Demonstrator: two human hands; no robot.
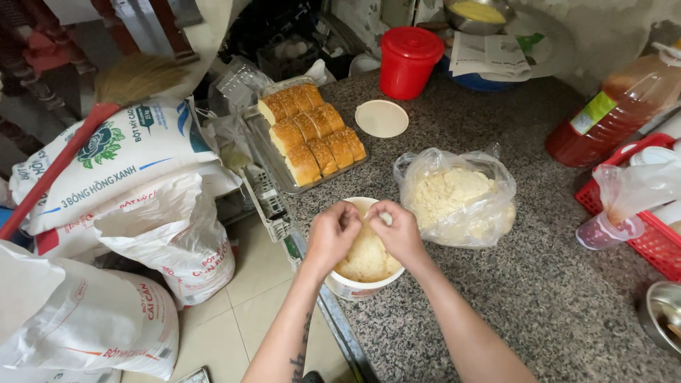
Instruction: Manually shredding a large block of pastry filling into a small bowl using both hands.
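We see both hands meeting over a white tub at the near left edge of the counter. The left hand and right hand touch at the fingertips above the tub's far rim. Each grip is curled nearly closed, fingers bent inward, pinching a small pale piece between them; most of that piece is hidden by the fingers. The tub holds a mound of pale yellow crumbs, directly under the hands.

Just right of the tub, a clear bag lies open on the counter, filled with more of the same crumbly stuff; the right hand is near it but apart from it.

Farther off, left of centre, a metal tray carries golden sliced loaves in rows. A round cream lid lies flat just right of the tray. Beyond the lid stands a red bucket with its lid on.

At the far right, an oil bottle lies tilted. Below it, a red basket sits at the counter's right edge, with a plastic bag draped over it.

On the floor to the left, white sacks are piled up, with a broom leaning across them.
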